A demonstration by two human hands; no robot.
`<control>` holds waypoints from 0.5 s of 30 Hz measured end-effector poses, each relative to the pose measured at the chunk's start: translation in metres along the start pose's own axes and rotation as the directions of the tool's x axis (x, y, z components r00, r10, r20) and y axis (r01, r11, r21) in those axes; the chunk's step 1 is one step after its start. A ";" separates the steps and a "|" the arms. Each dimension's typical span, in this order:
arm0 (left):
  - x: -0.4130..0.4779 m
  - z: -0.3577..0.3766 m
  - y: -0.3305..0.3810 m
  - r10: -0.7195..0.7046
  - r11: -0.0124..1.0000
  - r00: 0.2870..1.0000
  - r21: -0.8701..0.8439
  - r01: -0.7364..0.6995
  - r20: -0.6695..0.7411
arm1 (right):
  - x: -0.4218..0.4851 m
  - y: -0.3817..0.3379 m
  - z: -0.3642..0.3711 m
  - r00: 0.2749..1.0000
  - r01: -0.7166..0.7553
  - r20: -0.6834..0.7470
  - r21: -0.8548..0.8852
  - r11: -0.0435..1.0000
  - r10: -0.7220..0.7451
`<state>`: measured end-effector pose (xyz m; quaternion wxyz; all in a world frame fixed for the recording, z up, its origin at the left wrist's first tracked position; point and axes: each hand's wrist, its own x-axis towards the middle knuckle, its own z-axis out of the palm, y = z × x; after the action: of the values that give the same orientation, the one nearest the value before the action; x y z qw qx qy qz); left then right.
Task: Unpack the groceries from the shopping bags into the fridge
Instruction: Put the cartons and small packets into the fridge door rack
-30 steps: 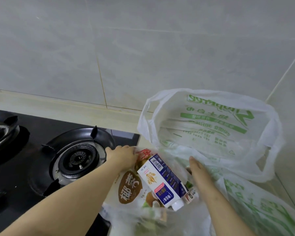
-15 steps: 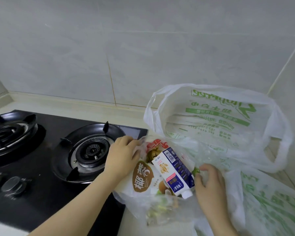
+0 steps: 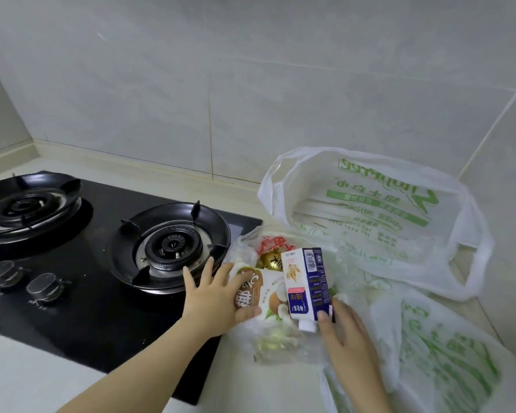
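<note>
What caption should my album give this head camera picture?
Left hand on a coconut pack, right hand gripping a blue carton beside the stove.

white pouch point(image 3: 248, 289) shows 椰 on its brown oval; print on the blue carton point(image 3: 306, 281) and shopping bag point(image 3: 379, 204) is unreadable.

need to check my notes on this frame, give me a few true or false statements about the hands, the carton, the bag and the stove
1. The right hand holds the blue and white carton. True.
2. The left hand is inside the rear shopping bag. False: it rests on the coconut package.
3. A pot sits on the burner nearest the left hand. False: that burner is bare.
4. The carton's white cap points toward the person. True.
</note>
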<state>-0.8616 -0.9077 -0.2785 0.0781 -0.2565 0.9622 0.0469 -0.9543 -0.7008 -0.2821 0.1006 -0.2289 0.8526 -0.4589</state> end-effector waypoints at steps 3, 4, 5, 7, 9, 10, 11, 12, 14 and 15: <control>0.009 -0.015 0.007 -0.003 0.998 0.999 0.068 0.000 0.051 | 0.005 -0.004 0.000 0.996 -0.077 -0.028 0.104 0.992 0.080; 0.009 -0.017 0.009 0.007 0.998 0.999 0.067 -0.010 0.041 | 0.006 -0.005 -0.001 0.994 -0.101 -0.030 0.131 0.986 0.105; 0.007 -0.017 0.010 0.013 0.998 1.000 0.053 -0.014 0.022 | 0.006 -0.007 -0.001 0.992 -0.116 -0.036 0.144 0.983 0.122; 0.000 -0.012 0.011 0.012 1.000 0.999 -0.008 -0.013 -0.042 | 0.006 -0.011 0.001 0.985 -0.137 -0.091 0.076 0.988 0.144; -0.008 -0.006 0.013 0.002 0.996 0.988 -0.091 -0.016 -0.151 | 0.004 -0.019 0.001 0.979 -0.149 -0.152 -0.100 0.984 0.133; -0.011 -0.006 0.015 -0.002 0.990 0.978 -0.138 -0.027 -0.208 | 0.004 -0.024 0.001 0.978 -0.154 -0.165 -0.150 0.977 0.129; -0.014 -0.006 0.016 -0.003 0.982 0.966 -0.182 -0.045 -0.257 | 0.003 -0.029 0.001 0.980 -0.148 -0.152 -0.152 0.977 0.125; -0.017 -0.007 0.017 -0.004 0.972 0.956 -0.227 -0.065 -0.292 | 0.003 -0.032 0.002 0.986 -0.134 -0.118 -0.109 0.985 0.121; -0.021 -0.010 0.016 -0.039 0.931 0.942 -0.355 -0.087 -0.333 | 0.000 -0.034 0.004 0.991 -0.113 -0.071 0.031 0.993 0.115; -0.023 -0.013 0.015 -0.082 0.900 0.939 -0.430 -0.075 -0.334 | -0.002 -0.033 0.005 0.991 -0.113 -0.062 0.083 0.990 0.119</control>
<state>-0.8508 -0.8852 -0.2605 -0.1503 -0.2734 0.9253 0.2157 -0.9410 -0.7194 -0.2571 0.1076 -0.1593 0.8485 -0.4931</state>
